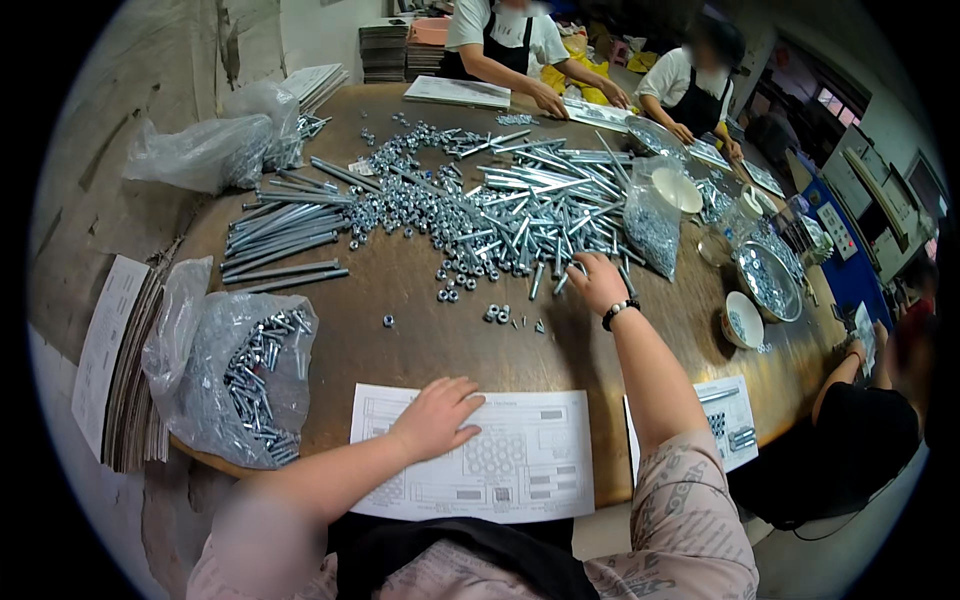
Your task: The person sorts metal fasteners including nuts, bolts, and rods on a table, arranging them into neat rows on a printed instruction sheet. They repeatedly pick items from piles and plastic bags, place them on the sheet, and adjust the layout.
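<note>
My left hand [437,415] lies flat, fingers out, on a white printed sheet [565,430] with outline drawings of hardware. My right hand [598,282] reaches to the near edge of a heap of silver bolts [545,205]. Its fingers are bent together among the bolts, and what they hold, if anything, is hidden. Left of that heap lie many hex nuts [410,195] and a bundle of long bolts [285,225]. Several loose nuts [497,313] and small screws [539,326] sit between my hands and the heap.
Bagged bolts [262,380] lie at the left, beside stacked cards [135,370]. On the right are a bag of small parts [652,225], a metal bowl [768,280], a white bowl [742,320] and a second sheet [735,400] with hardware. Other people work across the table and at right.
</note>
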A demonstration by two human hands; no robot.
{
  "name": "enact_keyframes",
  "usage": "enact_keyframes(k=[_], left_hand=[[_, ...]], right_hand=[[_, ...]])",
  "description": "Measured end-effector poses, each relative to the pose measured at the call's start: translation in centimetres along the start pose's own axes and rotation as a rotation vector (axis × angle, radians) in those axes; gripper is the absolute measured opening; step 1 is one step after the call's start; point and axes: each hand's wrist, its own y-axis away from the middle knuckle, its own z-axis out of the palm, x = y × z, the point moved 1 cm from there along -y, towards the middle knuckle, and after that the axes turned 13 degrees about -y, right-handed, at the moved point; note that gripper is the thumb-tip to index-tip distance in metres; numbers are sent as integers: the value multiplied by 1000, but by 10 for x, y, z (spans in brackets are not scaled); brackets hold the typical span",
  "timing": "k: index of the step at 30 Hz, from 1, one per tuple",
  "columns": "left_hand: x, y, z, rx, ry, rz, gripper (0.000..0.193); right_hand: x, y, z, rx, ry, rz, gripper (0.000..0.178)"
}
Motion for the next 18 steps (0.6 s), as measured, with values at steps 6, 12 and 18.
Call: enact_keyframes(k=[6, 12, 18], left_hand=[[-2, -5, -1, 23, 9, 17, 44], [-4, -5, -3, 0, 33, -7, 43], [-3, -6, -3, -18, 51, -8, 42]], right_hand=[[-5, -100, 27, -18, 31, -130, 40], [-59, -157, 61, -452, 262, 98, 45], [-35, -165, 86, -555, 403, 108, 45]])
